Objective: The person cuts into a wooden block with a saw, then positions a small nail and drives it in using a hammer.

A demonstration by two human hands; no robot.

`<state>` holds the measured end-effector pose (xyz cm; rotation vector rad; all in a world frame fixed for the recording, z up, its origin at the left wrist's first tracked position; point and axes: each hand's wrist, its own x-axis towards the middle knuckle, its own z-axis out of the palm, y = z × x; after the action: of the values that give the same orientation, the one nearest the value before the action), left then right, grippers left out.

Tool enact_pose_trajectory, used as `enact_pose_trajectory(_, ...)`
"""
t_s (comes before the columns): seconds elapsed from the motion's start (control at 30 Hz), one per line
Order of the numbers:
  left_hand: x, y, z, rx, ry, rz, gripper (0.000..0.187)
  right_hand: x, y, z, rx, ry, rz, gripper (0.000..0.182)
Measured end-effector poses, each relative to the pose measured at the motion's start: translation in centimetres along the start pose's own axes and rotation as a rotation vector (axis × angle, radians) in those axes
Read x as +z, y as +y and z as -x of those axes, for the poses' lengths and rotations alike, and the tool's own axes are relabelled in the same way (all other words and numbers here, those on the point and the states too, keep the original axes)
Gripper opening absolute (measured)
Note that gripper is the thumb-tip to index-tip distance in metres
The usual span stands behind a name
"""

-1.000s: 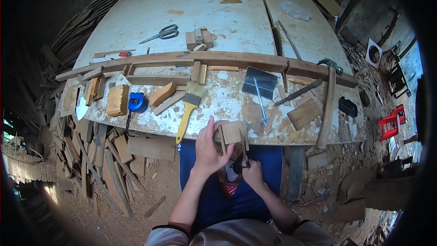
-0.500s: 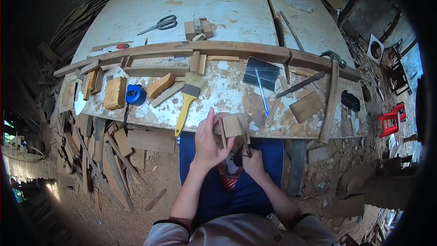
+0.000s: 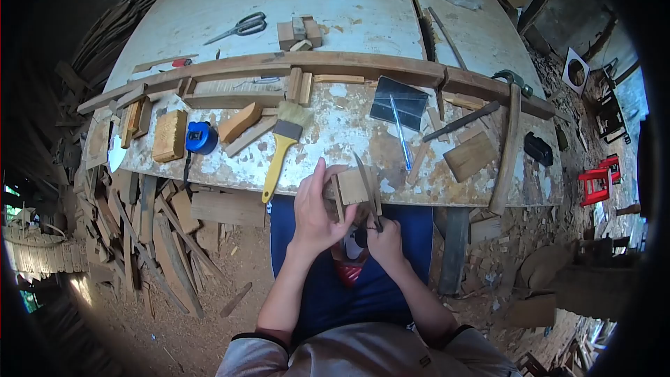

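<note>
Just off the front edge of the bench, my left hand [image 3: 316, 213] is closed around a small wooden piece [image 3: 354, 187] that looks boxy, made of thin boards. Its thumb presses the near side and its fingers wrap the left side. My right hand [image 3: 384, 239] grips the dark handle end of a slim bladed tool [image 3: 367, 183]; I cannot make out its exact kind. The blade points up and away, along the right side of the wooden piece. Above my left hand on the bench lies a paint brush [image 3: 280, 164] with a yellow handle.
On the bench [image 3: 335, 136] lie a blue tape measure [image 3: 202, 137], wood blocks [image 3: 169, 136], a dark plate [image 3: 399, 103], a pen [image 3: 400, 132], a file [image 3: 460, 121] and a hammer [image 3: 507, 146]. Behind a long wooden rail [image 3: 363, 63] are scissors [image 3: 241, 26]. Scrap wood [image 3: 157, 237] covers the floor at left.
The slim blade now reaches higher beside the wooden piece, where it was mostly hidden before. My hands stay close together. The whole view has shifted slightly.
</note>
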<state>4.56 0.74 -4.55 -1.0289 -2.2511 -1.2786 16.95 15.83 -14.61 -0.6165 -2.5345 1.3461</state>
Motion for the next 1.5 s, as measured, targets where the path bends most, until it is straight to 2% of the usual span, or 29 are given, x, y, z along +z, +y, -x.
enact_pose_trajectory(0.07, -0.2, -0.1, -0.1, -0.014, -0.011, -0.012, 0.111, 1.3, 1.4, -0.1, -0.035, 0.026, -0.025, 0.041)
enact_pose_trajectory(0.13, 0.0, -0.8, -0.1, -0.061, 0.067, 0.030, 0.111, 0.9, 1.3, 0.1, 0.002, 0.004, 0.003, 0.042)
enact_pose_trajectory(0.2, 0.0, -1.2, 0.8, -0.187, 0.123, 0.072, 0.109, 0.1, 0.6, 1.3, 0.042, -0.030, 0.018, 0.044)
enact_pose_trajectory(0.3, -0.2, -0.6, 0.5, -0.041, 0.015, -0.053, 0.109, -0.1, 0.5, 0.8, 0.021, -0.034, -0.001, 0.046)
enact_pose_trajectory(0.4, 0.0, -0.5, 0.0, -0.026, 0.029, -0.017, 0.111, -0.8, -0.9, 0.0, 0.011, -0.033, 0.000, 0.046)
enact_pose_trajectory(0.47, -0.1, -0.2, 0.5, -0.048, 0.017, -0.016, 0.112, -2.2, -4.2, -0.8, -0.012, -0.026, 0.012, 0.044)
enact_pose_trajectory(0.53, 0.2, -0.6, 0.5, -0.049, 0.019, 0.038, 0.112, -0.3, -0.3, -0.7, -0.027, -0.017, 0.006, 0.042)
enact_pose_trajectory(0.63, -0.3, -0.4, -0.1, -0.019, 0.027, -0.004, 0.110, 0.5, 1.3, -0.4, -0.019, -0.027, -0.066, 0.038)
enact_pose_trajectory(0.73, -0.4, 0.2, -0.1, -0.048, 0.039, -0.003, 0.104, -1.1, -3.2, -0.4, -0.012, -0.031, -0.045, 0.037)
enact_pose_trajectory(0.83, -0.4, -0.2, -0.4, -0.002, 0.005, 0.011, 0.101, 0.5, 0.4, -0.3, -0.037, -0.034, 0.021, 0.037)
enact_pose_trajectory(0.87, -0.7, 0.1, -0.6, -0.005, -0.001, -0.002, 0.100, 0.8, 0.0, -0.4, 0.033, -0.017, -0.070, 0.037)
enact_pose_trajectory(0.97, -0.4, -0.5, -0.3, 0.019, 0.019, 0.001, 0.100, 0.0, -1.7, -0.2, 0.057, -0.032, -0.019, 0.038)
enact_pose_trajectory(1.03, -0.3, 0.0, 0.2, -0.062, 0.026, -0.006, 0.099, -0.9, -3.7, -0.5, -0.010, 0.033, 0.060, 0.042)
enact_pose_trajectory(1.1, -0.4, -0.1, -0.2, -0.033, 0.026, -0.001, 0.099, 0.6, 0.4, -0.4, -0.020, 0.032, 0.033, 0.039)
enact_pose_trajectory(1.2, -0.4, -0.3, -0.1, -0.009, 0.009, -0.024, 0.104, 0.5, 0.0, -0.1, 0.089, -0.049, -0.062, 0.037)
enact_pose_trajectory(1.3, -0.3, -0.1, 0.2, -0.045, 0.027, -0.015, 0.103, -0.6, -3.2, -0.7, 0.017, 0.014, -0.033, 0.039)
enact_pose_trajectory(1.33, -0.2, -0.4, 0.1, -0.008, 0.035, 0.021, 0.104, 0.7, -1.2, -0.5, -0.065, 0.102, 0.067, 0.041)
enact_pose_trajectory(1.43, -0.4, -0.2, 0.1, -0.031, 0.015, -0.028, 0.104, 1.4, 1.6, -0.1, 0.042, -0.023, -0.039, 0.036)
enact_pose_trajectory(1.5, -0.3, -0.4, 0.2, -0.039, 0.019, -0.025, 0.103, -0.3, -1.3, -0.8, 0.019, -0.019, -0.014, 0.038)
